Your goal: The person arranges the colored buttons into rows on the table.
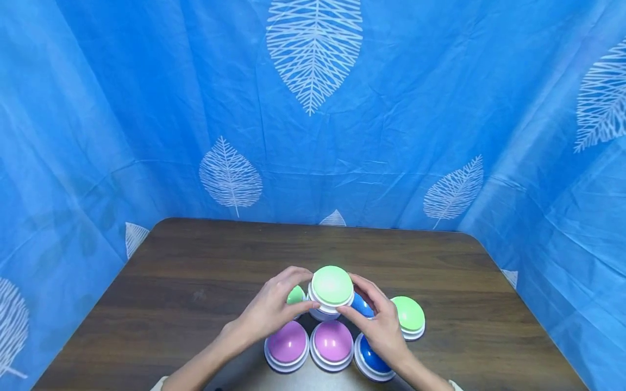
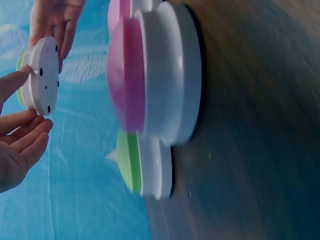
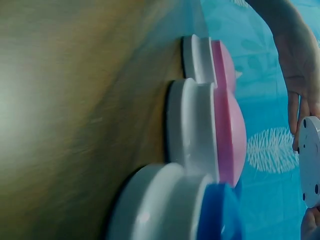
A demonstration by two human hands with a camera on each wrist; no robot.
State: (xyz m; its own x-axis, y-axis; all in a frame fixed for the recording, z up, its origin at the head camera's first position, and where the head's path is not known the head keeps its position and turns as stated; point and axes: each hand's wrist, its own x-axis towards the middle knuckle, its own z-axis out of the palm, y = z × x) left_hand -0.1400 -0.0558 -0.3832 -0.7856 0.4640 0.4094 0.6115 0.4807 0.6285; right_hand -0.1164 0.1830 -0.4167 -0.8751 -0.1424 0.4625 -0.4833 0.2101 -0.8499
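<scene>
Both hands hold a push button with a light green dome and white base (image 1: 332, 285) up off the table. My left hand (image 1: 269, 307) grips its left rim, thumb at the front. From the other side my right hand (image 1: 379, 320) grips the right rim in the same way. In the left wrist view the button's white underside (image 2: 46, 75) shows small dark feet, with the base standing clear of the tabletop. Just below it in the head view, another white base (image 1: 324, 315) peeks out, its top hidden.
Two pink buttons (image 1: 287, 343) (image 1: 333, 342) and a blue button (image 1: 374, 355) form a front row on the wooden table (image 1: 220, 260). Behind are a partly hidden green button (image 1: 295, 295) and blue button (image 1: 361, 306). Another green button (image 1: 409, 315) sits right. Blue curtains (image 1: 391, 108) surround the table.
</scene>
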